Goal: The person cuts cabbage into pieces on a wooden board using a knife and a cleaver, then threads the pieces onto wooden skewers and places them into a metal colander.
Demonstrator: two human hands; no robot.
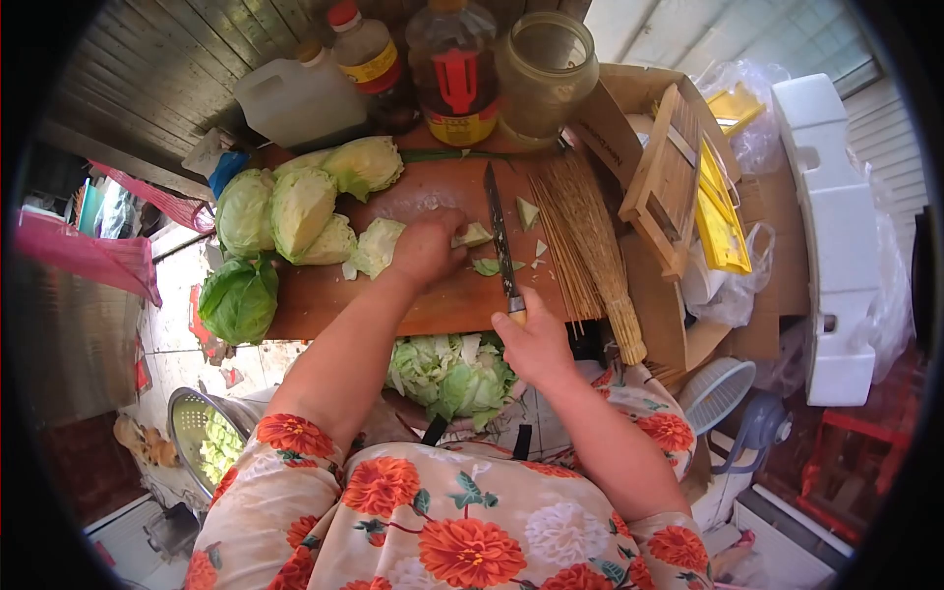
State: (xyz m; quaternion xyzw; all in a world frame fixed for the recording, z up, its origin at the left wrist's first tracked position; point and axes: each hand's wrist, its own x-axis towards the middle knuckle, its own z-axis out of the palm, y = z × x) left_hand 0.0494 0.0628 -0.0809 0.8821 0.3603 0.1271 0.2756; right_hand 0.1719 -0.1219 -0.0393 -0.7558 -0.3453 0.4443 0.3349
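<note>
My right hand [536,344] grips the short wooden handle of a long dark-bladed knife [500,231], whose tip points away from me over the brown board [344,305]. Curled fingers of my left hand [430,246] press on a small pale cabbage piece [474,235], just left of the blade. Beside that hand lies a larger cut cabbage chunk [378,246]. Several trimmed cabbages [303,214] are heaped at the board's left, with a greener whole cabbage [238,300] nearer me. Below the board's front edge, cut cabbage leaves [452,376] are piled up.
A straw whisk broom [595,236] lies along the board's right side. Bottles [454,69], a jug [300,103] and a wide jar [547,79] stand behind. To the right is a cardboard box [772,265] with a wooden slicer [669,182]; a colander [202,433] sits lower left.
</note>
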